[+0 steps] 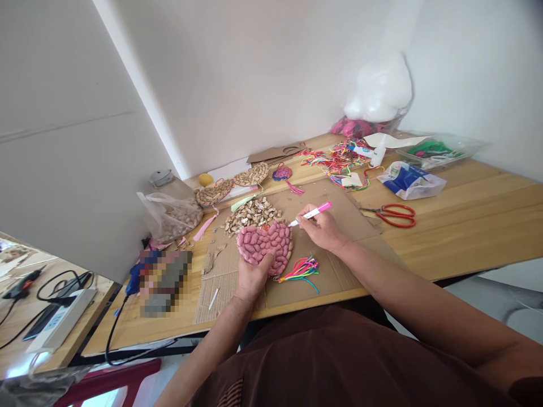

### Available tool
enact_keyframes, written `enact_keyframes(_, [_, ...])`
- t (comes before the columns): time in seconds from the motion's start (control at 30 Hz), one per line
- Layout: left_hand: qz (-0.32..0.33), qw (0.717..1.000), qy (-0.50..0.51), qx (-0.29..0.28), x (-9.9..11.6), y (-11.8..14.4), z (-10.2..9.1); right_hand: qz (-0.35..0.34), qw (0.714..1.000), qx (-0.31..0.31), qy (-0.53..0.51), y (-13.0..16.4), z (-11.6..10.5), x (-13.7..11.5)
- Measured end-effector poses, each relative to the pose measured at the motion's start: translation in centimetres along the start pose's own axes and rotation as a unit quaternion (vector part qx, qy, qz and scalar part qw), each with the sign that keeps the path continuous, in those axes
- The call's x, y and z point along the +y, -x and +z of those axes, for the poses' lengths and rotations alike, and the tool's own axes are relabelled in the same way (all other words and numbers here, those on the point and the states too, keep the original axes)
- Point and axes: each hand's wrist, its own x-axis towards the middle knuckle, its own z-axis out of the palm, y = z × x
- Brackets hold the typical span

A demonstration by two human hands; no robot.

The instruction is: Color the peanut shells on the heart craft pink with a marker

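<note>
My left hand (253, 278) grips the near edge of a round pink piece made of peanut shells (265, 245), holding it just above a sheet of cardboard (335, 271). My right hand (323, 230) holds a pink marker (311, 213) with its tip at the piece's right upper edge. A bundle of coloured cords (302, 269) hangs from the piece's lower right onto the cardboard. A pile of loose unpainted peanut shells (253, 213) lies just beyond the piece.
Red scissors (392, 215), a blue-white packet (410, 180) and tangled coloured cords (339, 159) lie on the wooden table (475, 220) to the right. A bag of peanuts (172, 215) and natural shell mats (231, 185) sit at left. A power strip (59, 319) lies far left.
</note>
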Motion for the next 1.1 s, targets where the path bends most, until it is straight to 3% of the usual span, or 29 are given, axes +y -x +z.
enact_keyframes(1.1, [0.005, 1.000, -0.004, 0.004, -0.3, 0.0, 0.0, 0.013, 1.000, -0.004, -0.028, -0.3, 0.3, 1.2])
